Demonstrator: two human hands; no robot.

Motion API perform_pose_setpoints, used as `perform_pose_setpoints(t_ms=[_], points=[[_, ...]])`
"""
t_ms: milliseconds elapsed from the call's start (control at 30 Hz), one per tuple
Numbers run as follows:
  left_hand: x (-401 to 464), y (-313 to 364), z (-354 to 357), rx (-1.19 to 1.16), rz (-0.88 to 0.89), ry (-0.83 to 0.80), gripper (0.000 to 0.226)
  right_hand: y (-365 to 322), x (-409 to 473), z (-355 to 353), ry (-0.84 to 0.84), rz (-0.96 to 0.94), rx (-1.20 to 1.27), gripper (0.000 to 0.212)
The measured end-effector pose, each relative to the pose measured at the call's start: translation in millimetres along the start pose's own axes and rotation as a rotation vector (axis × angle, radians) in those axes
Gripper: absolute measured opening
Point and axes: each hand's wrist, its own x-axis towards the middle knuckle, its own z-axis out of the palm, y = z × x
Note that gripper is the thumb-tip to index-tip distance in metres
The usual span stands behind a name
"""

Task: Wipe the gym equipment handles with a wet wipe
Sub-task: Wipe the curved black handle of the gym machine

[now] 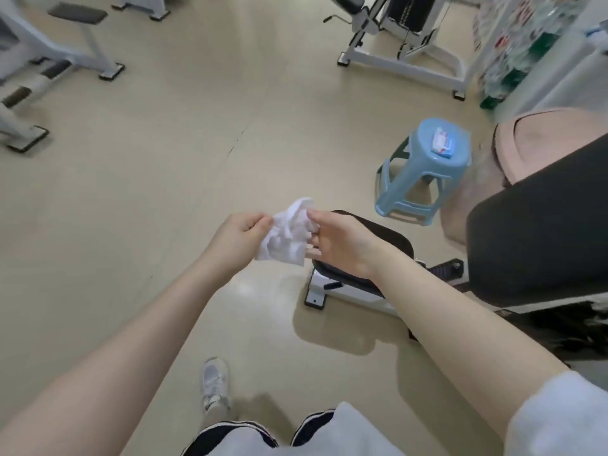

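The wet wipe (289,235) is white. At two o'clock stands a pale blue stool (418,172). The floor (164,159) is plain beige.

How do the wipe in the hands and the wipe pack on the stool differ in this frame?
The wipe is crumpled and loose; the pack lies flat and boxy. The wipe is plain white; the pack shows red and blue print. The wipe is held in the air between the left hand and right hand; the pack rests untouched on the blue stool. Both are mostly white.
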Motion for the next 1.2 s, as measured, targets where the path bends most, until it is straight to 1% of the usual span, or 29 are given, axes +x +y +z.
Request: perform_pose_setpoints(t_ms=[33, 67, 133, 200, 267, 367, 433, 467, 533, 600, 700, 767, 833, 933, 1000, 1033, 1167, 1200], points=[[12.4, -9.0, -24.6, -0.02, -0.016, 0.007, 0.028, -4.7, 24.3, 15.6, -0.004, 0.001, -0.054, 0.014], [23.9, -15.7, -48.3, -0.043, -0.033, 0.021, 0.026, -8.1, 48.7, 30.1, 0.024, 0.002, -0.121, 0.015], [49.6, -23.5, -88.7, -0.105, -0.045, 0.027, 0.02, -17.9, 93.9, 51.9, 0.149, -0.017, -0.211, 0.017], [76.4, -25.7, -116.0, -0.103, -0.053, 0.006, 0.02, -32.0, 126.1, 64.6, 0.286, -0.03, -0.231, 0.015], [106.9, -24.1, -133.2, -0.103, -0.038, -0.034, 0.022, -48.1, 152.2, 66.3, 0.366, -0.04, -0.217, 0.014], [158.2, -9.5, -148.4, -0.168, -0.014, -0.12, 0.024, -78.9, 186.4, 52.1, 0.449, -0.064, -0.226, 0.013], [196.6, 3.4, -154.6, -0.109, 0.025, -0.185, 0.022, -104.6, 212.4, 38.4, 0.474, -0.085, -0.251, 0.013], [217.9, 8.3, -155.9, -0.076, 0.033, -0.226, 0.027, -116.3, 226.8, 30.3, 0.491, -0.091, -0.254, 0.013], [267.0, 14.2, -157.2, -0.042, 0.037, -0.298, 0.034, -138.9, 260.7, 7.9, 0.525, -0.092, -0.234, 0.014], [321.8, 18.9, -158.7, -0.043, 0.04, -0.34, 0.034, -161.9, 297.4, -19.9, 0.521, -0.09, -0.215, 0.019], [410.1, 30.2, -165.2, -0.137, 0.034, -0.426, 0.032, -207.7, 346.3, -63.4, 0.439, -0.132, -0.164, 0.024], [481.0, 47.1, -172.2, -0.174, 0.014, -0.465, 0.04, -255.9, 379.8, -99.5, 0.39, -0.157, -0.087, 0.026], [544.5, 67.6, -180.5, -0.191, 0.001, -0.47, 0.043, -303.1, 407.5, -131.8, 0.372, -0.166, -0.048, 0.025], [634.9, 98.3, -190.6, -0.335, -0.014, -0.454, 0.031, -366.5, 447.0, -177.7, 0.383, -0.156, -0.016, 0.023], [686.7, 121.8, -194.3, -0.434, -0.035, -0.442, 0.021, -400.2, 475.8, -206.7, 0.434, -0.129, -0.003, 0.011], [713.2, 131.7, -194.1, -0.45, -0.035, -0.439, 0.021, -414.9, 492.1, -221.2, 0.466, -0.11, -0.027, 0.008], [828.3, 163.8, -180.8, -0.354, -0.006, -0.411, 0.025, -474.6, 569.1, -286.2, 0.522, -0.061, -0.231, 0.016], [860.5, 171.6, -176.4, -0.329, 0.008, -0.392, 0.023, -491.2, 589.9, -304.4, 0.527, -0.055, -0.262, 0.017]])
